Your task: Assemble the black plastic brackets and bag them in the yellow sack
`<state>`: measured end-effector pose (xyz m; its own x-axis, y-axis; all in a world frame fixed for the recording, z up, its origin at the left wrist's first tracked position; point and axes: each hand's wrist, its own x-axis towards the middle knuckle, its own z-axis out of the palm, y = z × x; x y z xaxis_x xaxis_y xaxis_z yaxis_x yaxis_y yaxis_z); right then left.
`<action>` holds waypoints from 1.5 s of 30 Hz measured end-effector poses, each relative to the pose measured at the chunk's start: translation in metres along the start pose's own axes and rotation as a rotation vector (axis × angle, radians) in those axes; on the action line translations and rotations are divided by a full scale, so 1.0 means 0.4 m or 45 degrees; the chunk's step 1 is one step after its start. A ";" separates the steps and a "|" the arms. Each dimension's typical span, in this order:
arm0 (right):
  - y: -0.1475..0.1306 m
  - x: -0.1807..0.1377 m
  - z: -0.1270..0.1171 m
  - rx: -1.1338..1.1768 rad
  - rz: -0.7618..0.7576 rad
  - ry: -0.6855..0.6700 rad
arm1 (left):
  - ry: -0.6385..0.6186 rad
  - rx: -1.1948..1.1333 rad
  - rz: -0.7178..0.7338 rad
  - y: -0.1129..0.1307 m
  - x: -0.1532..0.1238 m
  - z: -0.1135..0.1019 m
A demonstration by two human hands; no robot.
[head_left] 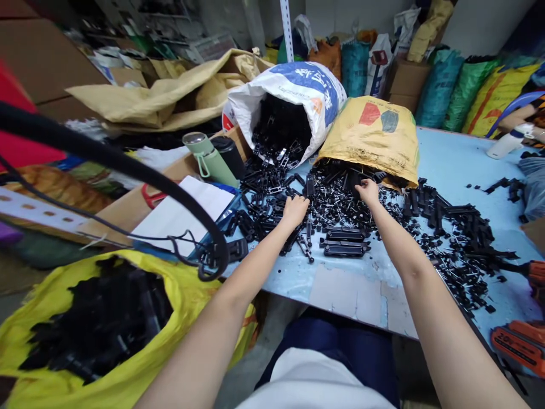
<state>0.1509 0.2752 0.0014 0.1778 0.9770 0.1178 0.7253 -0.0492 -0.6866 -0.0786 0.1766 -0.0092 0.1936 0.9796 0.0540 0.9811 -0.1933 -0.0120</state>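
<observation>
Nearest, well to the left of the pale blue bench (451, 165) and below its level, a crumpled yellow plastic sack (63, 295) gapes open, full of black plastic parts. On the bench's near edge a patch of bare brown board (349, 295) shows through the blue covering. Just beyond that patch three long black plastic bars (344, 241) lie side by side, flat on the bench. The left hand (294, 210) rests palm down on a heap of small black plastic clips (264, 199) just left of those bars, its fingers curled into the heap; whether they pinch a piece I cannot tell. The right hand (368, 191) reaches a little farther, fingers bent down into a spread of small black plastic parts with pale metal pins (336, 193), touching them; a firm grasp cannot be made out. More of these black pieces trail across the bench to the right. Behind the right hand a yellow woven sack (374, 136) lies on its side, mouth toward the parts. Left of it a white woven sack with blue print (298, 85) spills black clips onto the bench. At the bench's left edge stands a pale green flask (210, 159).
</observation>
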 end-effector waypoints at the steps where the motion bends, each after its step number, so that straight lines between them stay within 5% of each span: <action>1: 0.008 -0.006 -0.016 0.017 -0.007 0.009 | 0.004 -0.008 -0.008 -0.003 -0.005 0.002; 5: 0.049 -0.096 -0.095 0.374 0.026 -0.056 | 0.023 -0.059 -0.125 -0.013 -0.008 0.009; 8: 0.094 -0.242 -0.169 0.684 0.004 -0.368 | 0.085 -0.143 -0.148 -0.018 -0.004 0.003; 12: 0.175 -0.462 -0.252 0.487 -0.056 -0.898 | 0.453 -0.522 -0.113 0.025 -0.068 -0.004; 14: 0.216 -0.542 -0.275 0.324 -0.082 -1.002 | 0.630 -0.774 -0.015 0.077 -0.148 0.007; 17: 0.257 -0.613 -0.281 0.031 -0.223 -0.834 | 0.500 -0.999 0.168 0.163 -0.296 0.042; 20: 0.258 -0.647 -0.252 -0.259 -0.447 -0.539 | 0.278 -0.863 0.124 0.210 -0.401 0.075; 24: 0.213 -0.667 -0.188 -0.419 -0.593 -0.413 | 0.167 -0.636 0.149 0.221 -0.419 0.089; 27: 0.180 -0.666 -0.152 -0.233 -0.529 -0.419 | 0.100 -0.758 0.294 0.234 -0.397 0.080; 34: 0.128 -0.677 -0.131 0.743 0.092 -0.608 | 0.150 -1.388 0.249 0.295 -0.401 0.028; 40: 0.124 -0.673 -0.166 0.564 -0.272 -0.591 | 0.211 -1.336 0.141 0.316 -0.425 0.003; 45: 0.102 -0.696 -0.152 0.530 -0.393 -0.403 | 0.489 -1.357 0.010 0.360 -0.441 -0.006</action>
<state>0.1714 -0.0114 -0.0160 -0.2520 0.9507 0.1808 0.3793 0.2689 -0.8853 0.0284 -0.0242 -0.0180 0.0070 0.9318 0.3629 0.4453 -0.3279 0.8332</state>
